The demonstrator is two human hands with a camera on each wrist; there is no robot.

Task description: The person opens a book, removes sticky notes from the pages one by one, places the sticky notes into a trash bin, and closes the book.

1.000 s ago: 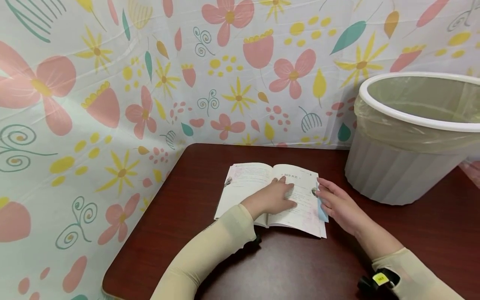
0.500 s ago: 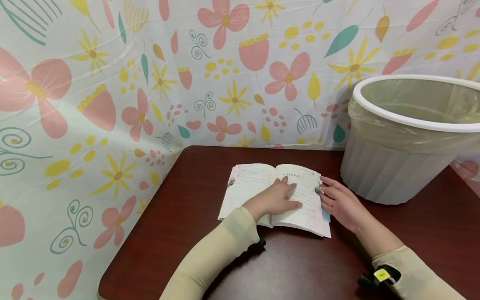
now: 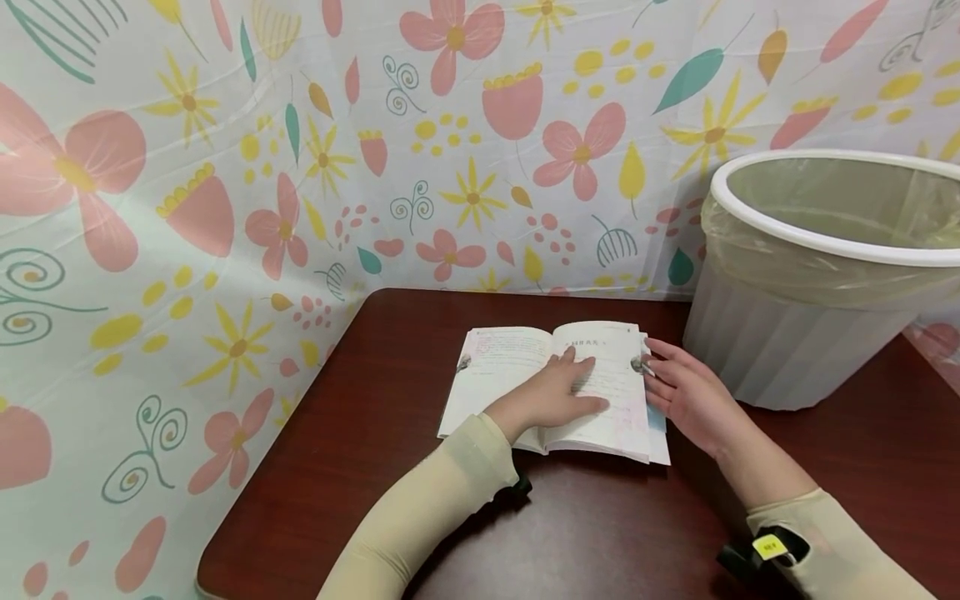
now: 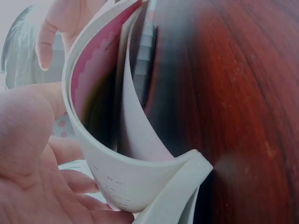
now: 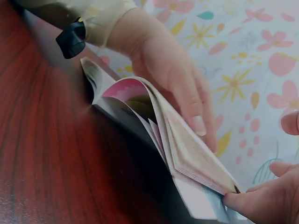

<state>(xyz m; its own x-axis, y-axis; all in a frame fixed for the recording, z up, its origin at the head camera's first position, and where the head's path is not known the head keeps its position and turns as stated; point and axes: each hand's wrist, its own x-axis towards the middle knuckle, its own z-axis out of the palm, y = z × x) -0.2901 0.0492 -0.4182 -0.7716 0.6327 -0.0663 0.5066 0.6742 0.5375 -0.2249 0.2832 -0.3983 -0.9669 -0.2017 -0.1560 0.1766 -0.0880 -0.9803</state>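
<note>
An open book point(image 3: 497, 392) lies on the table, its right-hand pages bowed up. Over the right page and near the spine, my left hand point(image 3: 551, 393) rests with fingers spread and thumb out to the side. At the book's outer right edge is my right hand point(image 3: 693, 398), fingers fairly straight and a fingertip touching the raised pages' corner in the right wrist view. Also in that view, loose pages point(image 5: 187, 144) stand lifted off the lower ones. The left wrist view shows the curled pages point(image 4: 124, 179) end-on beside my left fingers.
A grey waste bin point(image 3: 787, 333) with a white rim and clear liner stands close behind my right hand. A flower-printed cloth point(image 3: 465, 125) hangs behind and left of the dark red wooden table point(image 3: 337, 433). Black wrist cameras sit under both sleeves.
My right hand has moved slightly up and away with the page edges. The right-hand pages have risen and fanned apart at the edge. My left hand stays almost in place on the book.
</note>
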